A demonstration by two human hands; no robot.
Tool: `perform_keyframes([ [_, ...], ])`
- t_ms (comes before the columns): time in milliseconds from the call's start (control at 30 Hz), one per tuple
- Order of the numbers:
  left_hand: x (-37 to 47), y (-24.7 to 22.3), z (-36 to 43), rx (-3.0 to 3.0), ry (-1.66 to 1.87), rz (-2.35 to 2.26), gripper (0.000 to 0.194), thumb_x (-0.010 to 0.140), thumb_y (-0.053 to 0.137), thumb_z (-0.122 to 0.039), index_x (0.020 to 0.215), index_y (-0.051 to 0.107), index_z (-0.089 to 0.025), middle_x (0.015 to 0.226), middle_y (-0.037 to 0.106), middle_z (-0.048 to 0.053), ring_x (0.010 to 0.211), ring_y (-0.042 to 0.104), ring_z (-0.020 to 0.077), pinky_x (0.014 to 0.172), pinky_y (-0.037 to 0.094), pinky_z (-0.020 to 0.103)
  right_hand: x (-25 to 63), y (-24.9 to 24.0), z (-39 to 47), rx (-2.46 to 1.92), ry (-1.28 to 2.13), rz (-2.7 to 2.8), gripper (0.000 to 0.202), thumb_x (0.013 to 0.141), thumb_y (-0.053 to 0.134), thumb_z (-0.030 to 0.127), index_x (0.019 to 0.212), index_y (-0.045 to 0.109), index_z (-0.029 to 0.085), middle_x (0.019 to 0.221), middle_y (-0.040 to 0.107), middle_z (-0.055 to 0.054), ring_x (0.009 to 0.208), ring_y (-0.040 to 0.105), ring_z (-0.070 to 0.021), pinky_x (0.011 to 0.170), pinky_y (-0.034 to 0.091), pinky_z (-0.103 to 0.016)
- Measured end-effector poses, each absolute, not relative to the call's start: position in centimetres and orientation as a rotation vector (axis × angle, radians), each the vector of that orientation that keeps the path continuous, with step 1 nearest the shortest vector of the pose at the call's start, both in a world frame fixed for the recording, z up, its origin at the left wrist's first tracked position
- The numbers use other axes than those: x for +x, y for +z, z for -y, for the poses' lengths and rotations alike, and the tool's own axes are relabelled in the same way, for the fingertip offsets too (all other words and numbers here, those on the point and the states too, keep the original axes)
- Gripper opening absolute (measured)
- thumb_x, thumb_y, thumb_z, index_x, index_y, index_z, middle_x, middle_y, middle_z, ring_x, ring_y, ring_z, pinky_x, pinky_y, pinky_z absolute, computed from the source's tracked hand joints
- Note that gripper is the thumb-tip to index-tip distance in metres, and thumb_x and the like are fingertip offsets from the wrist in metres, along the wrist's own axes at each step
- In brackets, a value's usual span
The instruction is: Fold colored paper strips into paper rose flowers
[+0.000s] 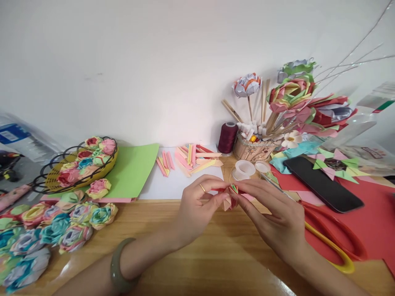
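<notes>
Above the wooden table, my left hand (pixel 200 205) and my right hand (pixel 274 213) meet around a small bundle of folded paper (pixel 228 202). It shows pink and red folds, with a green tip between the fingertips. Both hands pinch it, the left from one side and the right from the other; part of it is hidden by the fingers. Just behind the hands lie folded paper strips (pixel 191 158) in pink, yellow and red on white paper (pixel 154 181). A small clear cup (pixel 243 169) stands close behind my right fingers.
At left, paper flowers (pixel 75 236) lie near a yellow basket (pixel 52 181) and green paper (pixel 132 168). At right are scissors (pixel 339 234), a black phone (pixel 324 185) and red paper (pixel 370 213). A maroon thread spool (pixel 227 139) stands beside a wooden pot (pixel 247 151) of paper flowers.
</notes>
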State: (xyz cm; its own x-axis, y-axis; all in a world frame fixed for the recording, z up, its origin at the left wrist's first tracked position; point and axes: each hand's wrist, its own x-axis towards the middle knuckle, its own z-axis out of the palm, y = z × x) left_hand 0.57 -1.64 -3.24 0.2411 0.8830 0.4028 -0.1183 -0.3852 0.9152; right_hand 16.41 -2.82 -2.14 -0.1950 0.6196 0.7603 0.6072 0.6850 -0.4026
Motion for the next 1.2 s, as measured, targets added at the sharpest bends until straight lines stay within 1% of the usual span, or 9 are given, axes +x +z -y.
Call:
perform_keyframes([
  [133, 0.4, -3.3, 1.6, 1.825, 1.475, -0.875, 0.018, 0.074, 0.058, -0.011, 0.088, 0.067, -0.018, 0.088, 0.068, 0.006, 0.097, 0.060, 0.0181, 0.087, 0.050, 0.037, 16.4, -2.3, 2.8, -0.958, -0.089, 1.904, 0.027, 0.076, 0.060, 0.010, 0.099, 0.059, 0.024, 0.085, 0.071, -0.004, 0.077, 0.066, -0.0186, 0.070, 0.054, -0.032],
  [200, 0.3, -3.4, 1.5, 1.904, 1.522, -0.879, 0.019, 0.074, 0.058, -0.010, 0.088, 0.067, -0.018, 0.087, 0.070, 0.006, 0.098, 0.060, 0.0187, 0.090, 0.047, 0.040, 16.4, -2.4, 2.8, -0.965, -0.121, 1.900, 0.027, 0.075, 0.061, 0.009, 0.098, 0.059, 0.023, 0.086, 0.071, -0.005, 0.080, 0.067, -0.0192, 0.073, 0.054, -0.032],
  [433, 0.3, -3.6, 1.5, 1.918, 1.550, -0.837, 0.018, 0.075, 0.057, -0.009, 0.087, 0.068, -0.017, 0.090, 0.070, 0.009, 0.095, 0.061, 0.0175, 0.085, 0.050, 0.036, 16.7, -2.4, 2.8, -1.043, -0.069, 1.873, 0.018, 0.076, 0.062, 0.015, 0.091, 0.060, 0.024, 0.083, 0.071, -0.004, 0.075, 0.067, -0.0188, 0.069, 0.054, -0.030],
  [533, 0.3, -3.4, 1.4, 1.903, 1.560, -0.853, 0.012, 0.072, 0.061, -0.012, 0.081, 0.067, -0.017, 0.084, 0.068, 0.007, 0.086, 0.062, 0.0158, 0.078, 0.051, 0.033, 16.7, -2.3, 2.8, -1.071, 0.130, 1.867, 0.010, 0.076, 0.062, 0.018, 0.084, 0.059, 0.023, 0.074, 0.067, -0.001, 0.065, 0.063, -0.0150, 0.060, 0.051, -0.026],
  [633, 0.1, -2.9, 1.0, 1.909, 1.526, -0.906, 0.003, 0.069, 0.066, -0.018, 0.072, 0.066, -0.016, 0.077, 0.062, 0.005, 0.076, 0.059, 0.0133, 0.071, 0.049, 0.030, 16.7, -2.0, 2.5, -1.042, 0.376, 1.865, 0.005, 0.078, 0.060, 0.018, 0.079, 0.057, 0.022, 0.073, 0.062, -0.001, 0.067, 0.059, -0.0135, 0.061, 0.047, -0.025],
  [733, -0.4, -2.1, 0.3, 1.867, 1.319, -0.890, 0.010, 0.065, 0.069, -0.022, 0.063, 0.062, -0.015, 0.067, 0.058, 0.002, 0.071, 0.054, 0.0122, 0.069, 0.045, 0.028, 16.8, -1.8, 2.1, -1.023, 0.653, 1.842, 0.008, 0.078, 0.060, 0.021, 0.071, 0.056, 0.021, 0.070, 0.057, 0.000, 0.068, 0.054, -0.0132, 0.061, 0.043, -0.025],
  [900, -1.2, -0.9, -0.4, 1.469, 0.802, -0.842, 0.011, 0.067, 0.064, -0.023, 0.065, 0.059, -0.013, 0.071, 0.056, 0.001, 0.066, 0.051, 0.0102, 0.063, 0.042, 0.024, 16.6, -1.9, 2.0, -0.993, 1.305, 1.638, 0.015, 0.078, 0.059, 0.032, 0.071, 0.056, 0.019, 0.068, 0.056, 0.001, 0.063, 0.053, -0.0119, 0.058, 0.043, -0.025],
  [1033, -1.3, -0.8, -0.5, 1.354, 0.628, -0.878, 0.015, 0.061, 0.066, -0.023, 0.067, 0.061, -0.010, 0.066, 0.058, 0.002, 0.062, 0.052, 0.0109, 0.059, 0.041, 0.024, 16.4, -1.9, 2.0, -1.012, 1.411, 1.540, 0.019, 0.075, 0.062, 0.035, 0.070, 0.056, 0.018, 0.064, 0.054, 0.001, 0.059, 0.051, -0.0103, 0.055, 0.042, -0.023],
  [1200, -1.3, -1.4, -0.7, 1.314, 0.691, -0.898, 0.012, 0.063, 0.064, -0.022, 0.066, 0.060, -0.010, 0.066, 0.059, 0.001, 0.059, 0.053, 0.0083, 0.057, 0.042, 0.022, 16.4, -1.4, 1.9, -1.052, 1.446, 1.525, 0.017, 0.073, 0.064, 0.034, 0.072, 0.059, 0.017, 0.067, 0.059, 0.000, 0.060, 0.054, -0.0105, 0.056, 0.045, -0.022],
])
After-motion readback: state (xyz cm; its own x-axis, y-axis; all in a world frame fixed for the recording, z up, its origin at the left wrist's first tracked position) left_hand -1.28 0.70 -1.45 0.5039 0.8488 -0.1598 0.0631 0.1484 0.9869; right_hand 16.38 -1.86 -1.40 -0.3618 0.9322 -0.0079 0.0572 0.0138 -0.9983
